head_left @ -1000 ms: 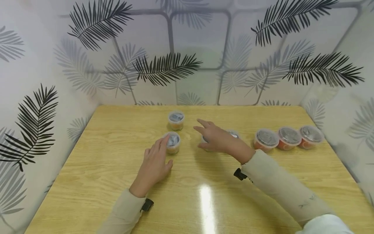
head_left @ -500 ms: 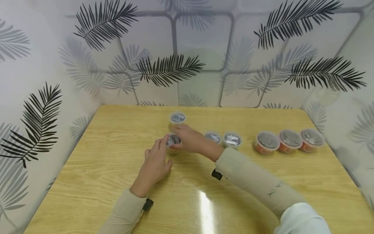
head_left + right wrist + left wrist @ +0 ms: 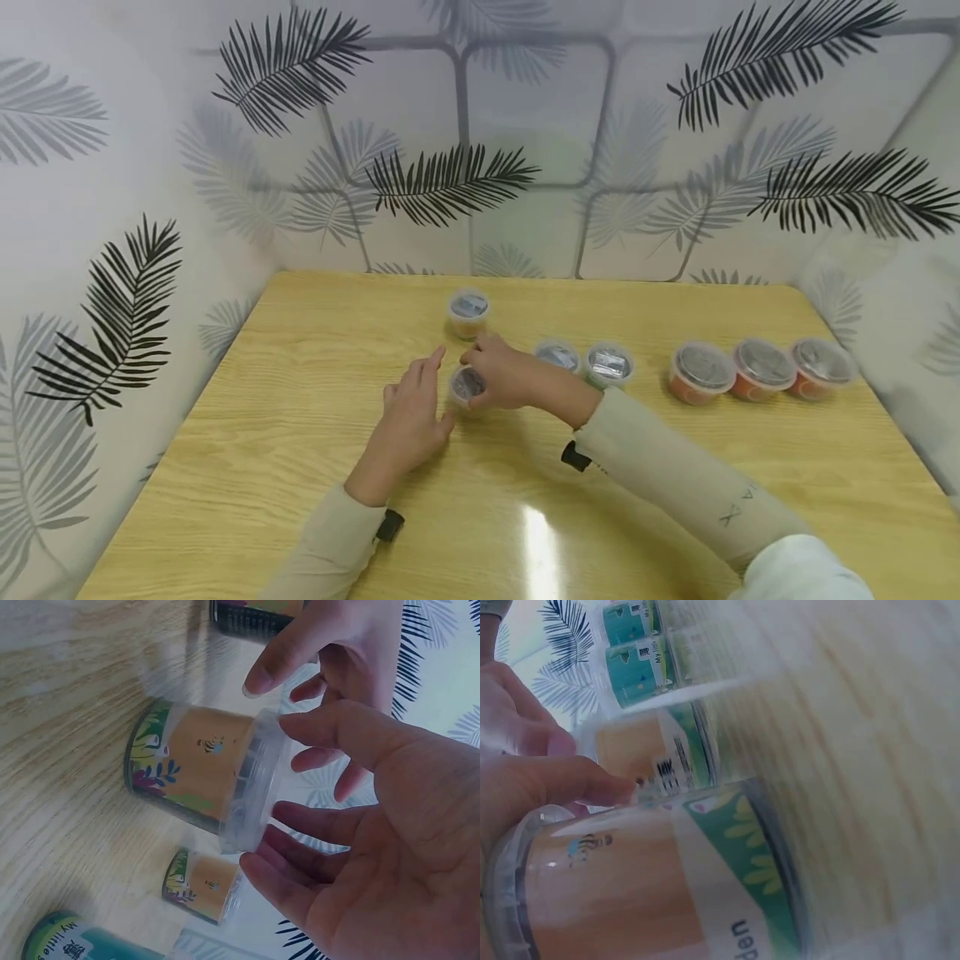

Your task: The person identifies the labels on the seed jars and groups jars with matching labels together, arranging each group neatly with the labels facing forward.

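Note:
My right hand (image 3: 512, 375) grips a small lidded tub (image 3: 202, 761) by its clear lid, thumb on one side and fingertips on the other. This tub has an orange label with a bee and stands on the table. Close to its left my left hand (image 3: 408, 412) hovers with fingers loosely extended and thumb apart. Under the left palm, hidden in the head view, another orange-labelled tub (image 3: 615, 877) fills the left wrist view's foreground. Just behind the gripped tub stands a similar tub (image 3: 468, 314).
Right of my right hand stand two teal-labelled tubs, one (image 3: 557, 357) partly behind the wrist and the other (image 3: 609, 364) beside it. Further right, three red-orange tubs (image 3: 701, 372) form a row. A leaf-patterned wall (image 3: 525, 225) closes off the wooden table's (image 3: 315, 333) far edge.
My right hand has moved left from over the teal-labelled tubs and taken hold of the orange-labelled tub's lid. That tub has shifted slightly right, away from my left fingertips. The head view has turned slightly.

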The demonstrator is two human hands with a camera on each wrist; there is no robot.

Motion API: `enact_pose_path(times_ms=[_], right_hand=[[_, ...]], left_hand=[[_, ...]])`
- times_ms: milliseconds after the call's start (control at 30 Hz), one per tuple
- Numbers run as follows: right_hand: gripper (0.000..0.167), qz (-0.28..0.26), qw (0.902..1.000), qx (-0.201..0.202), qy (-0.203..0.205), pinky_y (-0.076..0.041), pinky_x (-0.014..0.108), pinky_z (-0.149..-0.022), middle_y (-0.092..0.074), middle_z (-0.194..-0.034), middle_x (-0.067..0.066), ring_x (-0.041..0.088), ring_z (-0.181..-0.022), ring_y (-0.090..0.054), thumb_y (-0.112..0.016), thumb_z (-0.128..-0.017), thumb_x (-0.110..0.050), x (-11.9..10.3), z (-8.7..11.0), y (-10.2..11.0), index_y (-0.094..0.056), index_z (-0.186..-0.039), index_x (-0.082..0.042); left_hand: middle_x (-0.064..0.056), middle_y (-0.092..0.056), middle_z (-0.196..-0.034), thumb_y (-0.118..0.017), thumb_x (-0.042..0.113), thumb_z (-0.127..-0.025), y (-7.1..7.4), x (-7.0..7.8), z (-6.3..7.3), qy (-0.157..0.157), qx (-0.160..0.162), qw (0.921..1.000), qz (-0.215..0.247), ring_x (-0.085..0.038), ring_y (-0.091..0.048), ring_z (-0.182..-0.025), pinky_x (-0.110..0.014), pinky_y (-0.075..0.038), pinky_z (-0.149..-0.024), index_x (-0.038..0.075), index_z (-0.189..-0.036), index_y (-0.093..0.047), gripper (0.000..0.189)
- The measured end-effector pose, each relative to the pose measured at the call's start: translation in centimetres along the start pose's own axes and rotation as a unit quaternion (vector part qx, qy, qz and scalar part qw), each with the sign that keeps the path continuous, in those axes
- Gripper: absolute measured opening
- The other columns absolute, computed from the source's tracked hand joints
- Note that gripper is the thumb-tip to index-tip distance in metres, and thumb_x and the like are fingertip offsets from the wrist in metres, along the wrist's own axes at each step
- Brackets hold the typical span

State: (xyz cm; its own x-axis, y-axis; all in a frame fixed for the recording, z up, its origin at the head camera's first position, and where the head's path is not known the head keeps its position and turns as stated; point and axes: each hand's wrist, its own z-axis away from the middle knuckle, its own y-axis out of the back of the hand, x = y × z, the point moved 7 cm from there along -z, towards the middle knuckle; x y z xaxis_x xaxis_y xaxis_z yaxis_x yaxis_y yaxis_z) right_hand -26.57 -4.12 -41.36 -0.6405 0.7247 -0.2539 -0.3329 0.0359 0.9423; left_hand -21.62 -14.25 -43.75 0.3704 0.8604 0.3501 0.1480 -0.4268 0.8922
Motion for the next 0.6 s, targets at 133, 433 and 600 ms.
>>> enact_pose_path(times_ms=[133,433,600], right_hand=[[0.064,-0.012,0.9998,0.005,0.014,-0.045,0.033,-0.087,-0.049,-0.123,0.009,0.023,-0.112,-0.045,-0.071,-0.081,-0.040,-0.1,1.3,-0.5,-0.049,-0.130,-0.005],[0.064,-0.028,0.9967,0.057,0.052,-0.047,0.031,-0.085,-0.054,-0.120,0.008,0.019,-0.107,-0.050,-0.073,-0.078,-0.041,-0.3,5.0,-0.8,-0.055,-0.128,-0.006],[0.061,-0.081,0.9926,0.067,0.062,-0.047,0.030,-0.086,-0.054,-0.122,0.004,0.015,-0.108,-0.050,-0.069,-0.081,-0.042,0.8,7.2,-1.1,-0.054,-0.129,-0.008]], left_hand=[[-0.012,-0.041,-0.130,-0.072,0.017,-0.079,-0.3,-0.2,0.1,0.003,-0.010,0.9999,-0.005,-0.025,-0.043,-0.115,-0.046,-0.036,-0.084,0.011,-0.148,-0.014,0.090],[-0.011,-0.044,-0.128,-0.065,0.017,-0.084,0.0,-0.2,0.0,0.002,0.011,0.9999,0.004,-0.026,-0.045,-0.112,-0.045,-0.037,-0.081,0.010,-0.145,-0.023,0.074],[-0.003,-0.051,-0.121,-0.056,0.014,-0.091,0.5,0.0,0.0,-0.010,0.036,0.9960,0.081,-0.021,-0.049,-0.109,-0.043,-0.040,-0.086,0.012,-0.132,-0.047,0.042]])
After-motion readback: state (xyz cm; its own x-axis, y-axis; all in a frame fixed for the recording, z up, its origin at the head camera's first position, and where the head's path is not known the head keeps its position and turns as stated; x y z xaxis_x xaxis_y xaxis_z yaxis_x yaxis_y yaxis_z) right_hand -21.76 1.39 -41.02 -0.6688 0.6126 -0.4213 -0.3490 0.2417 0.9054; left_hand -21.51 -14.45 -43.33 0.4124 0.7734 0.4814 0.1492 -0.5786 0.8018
